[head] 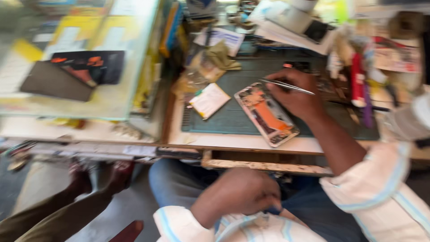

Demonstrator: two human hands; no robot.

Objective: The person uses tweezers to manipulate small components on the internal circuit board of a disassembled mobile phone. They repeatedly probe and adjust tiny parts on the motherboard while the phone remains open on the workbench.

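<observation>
Right hand (298, 96) pinches slim tweezers (286, 86) in its fingers, just right of the opened phone (266, 114) on the worktop (233, 141). Left hand (242, 192) rests near, on the lap, fingers curled shut; what they hold, I cannot tell.

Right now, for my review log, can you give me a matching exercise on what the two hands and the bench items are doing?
Things:
1. right hand
2. left hand
3. opened phone
4. white pad

States:
a. lies open on the green mat
b. rests in the lap
c. holds tweezers
d. lies left of the phone

Pairs: 1-c, 2-b, 3-a, 4-d
</observation>
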